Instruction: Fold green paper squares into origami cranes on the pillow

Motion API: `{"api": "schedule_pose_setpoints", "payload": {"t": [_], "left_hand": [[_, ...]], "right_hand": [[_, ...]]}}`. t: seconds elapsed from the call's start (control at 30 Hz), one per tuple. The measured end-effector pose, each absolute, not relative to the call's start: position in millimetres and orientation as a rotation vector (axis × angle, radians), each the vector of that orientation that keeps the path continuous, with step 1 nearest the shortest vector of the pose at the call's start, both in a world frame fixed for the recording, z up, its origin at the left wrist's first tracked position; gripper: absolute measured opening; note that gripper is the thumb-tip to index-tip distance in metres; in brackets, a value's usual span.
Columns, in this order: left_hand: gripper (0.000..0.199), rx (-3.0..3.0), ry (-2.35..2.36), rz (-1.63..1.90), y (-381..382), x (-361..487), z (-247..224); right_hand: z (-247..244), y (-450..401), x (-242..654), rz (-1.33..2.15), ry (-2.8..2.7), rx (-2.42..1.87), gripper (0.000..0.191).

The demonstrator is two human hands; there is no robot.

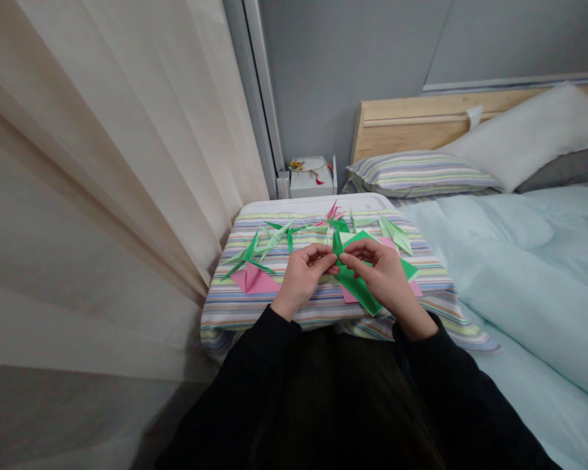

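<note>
Between my two hands is a small piece of folded green origami paper (338, 241), its narrow point upward. My left hand (308, 269) pinches its left side with thumb and fingertips. On the other side, my right hand (375, 264) grips it with thumb and forefinger. Green paper sheets (360, 290) lie under my right hand, over pink paper (349, 295). To the left rest folded green paper cranes (247, 256) and a pink folded paper (255, 279). Behind my hands sit a pink crane (333, 213) and a pale green folded piece (396, 234).
A striped cloth (294, 316) covers the small table, whose white rim (313, 203) shows at the back. A beige curtain (127, 130) hangs close on the left. The bed with a pale blue quilt (519, 261) stands right. A white box (313, 186) is behind.
</note>
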State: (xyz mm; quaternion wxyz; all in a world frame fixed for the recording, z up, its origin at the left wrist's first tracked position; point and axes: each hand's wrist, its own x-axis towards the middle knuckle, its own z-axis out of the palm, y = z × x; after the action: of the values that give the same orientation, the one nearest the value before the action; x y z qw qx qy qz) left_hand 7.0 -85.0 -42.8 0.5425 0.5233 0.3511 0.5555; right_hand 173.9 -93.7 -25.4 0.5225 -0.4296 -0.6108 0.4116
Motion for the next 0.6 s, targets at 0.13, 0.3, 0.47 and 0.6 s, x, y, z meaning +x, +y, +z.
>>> {"api": "schedule_pose_setpoints", "payload": {"t": [0.13,0.3,0.47,0.6], "left_hand": [[0.035,1.245,0.875,1.372,-85.8,7.7,-42.9],[0.030,1.181,0.834,1.342,-87.7,7.0,-39.6],[0.032,1.131,0.821,1.324,-86.0,7.6,-39.3],[0.037,1.129,0.840,1.327,-84.1,8.6,-40.4]], "right_hand": [[-25.9,-96.4,165.8,0.804,-1.651,-1.084,0.022],[-23.3,-95.2,164.5,0.676,-1.765,-1.108,0.021],[-28.0,-93.7,173.3,0.799,-1.722,-1.036,0.020],[-31.7,-96.0,172.2,0.877,-1.653,-0.991,0.017]]}}
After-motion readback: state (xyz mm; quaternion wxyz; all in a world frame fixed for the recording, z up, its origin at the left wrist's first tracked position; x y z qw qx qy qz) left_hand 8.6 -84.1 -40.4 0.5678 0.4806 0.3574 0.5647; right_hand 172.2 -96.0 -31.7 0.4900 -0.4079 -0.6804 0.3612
